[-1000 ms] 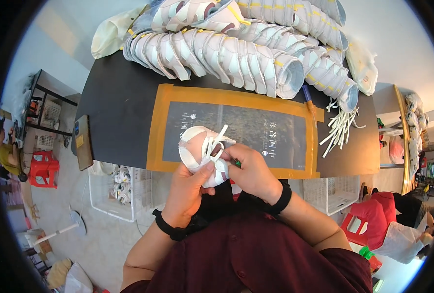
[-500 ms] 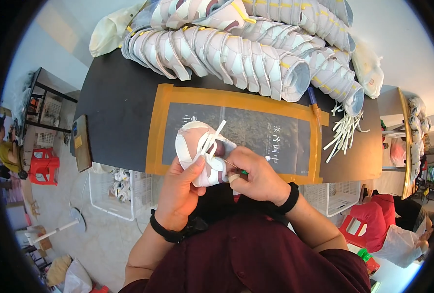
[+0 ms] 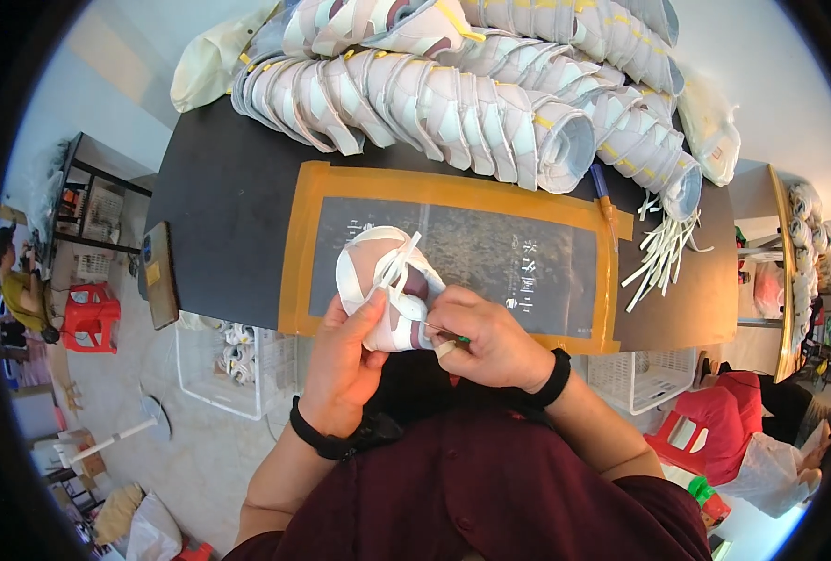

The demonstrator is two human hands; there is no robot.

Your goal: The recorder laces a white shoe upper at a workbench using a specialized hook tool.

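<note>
The left hand (image 3: pixel 345 360) grips a white and pink shoe upper (image 3: pixel 383 299), holding it just over the near edge of the table (image 3: pixel 219 215), above the orange-bordered mat (image 3: pixel 453 187). The right hand (image 3: pixel 490 341) is closed on a thin tool (image 3: pixel 445 334), possibly a needle, its tip at the upper. This looks like lacing or stitching; pulling the white strip (image 3: pixel 399 264) through calls for a steady hold.

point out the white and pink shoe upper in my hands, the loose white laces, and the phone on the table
white and pink shoe upper (image 3: pixel 378 280): head view, rounded toe part.
loose white laces (image 3: pixel 660 254): head view, middle of bundle.
dark flat phone (image 3: pixel 160 276): head view, its face.
</note>
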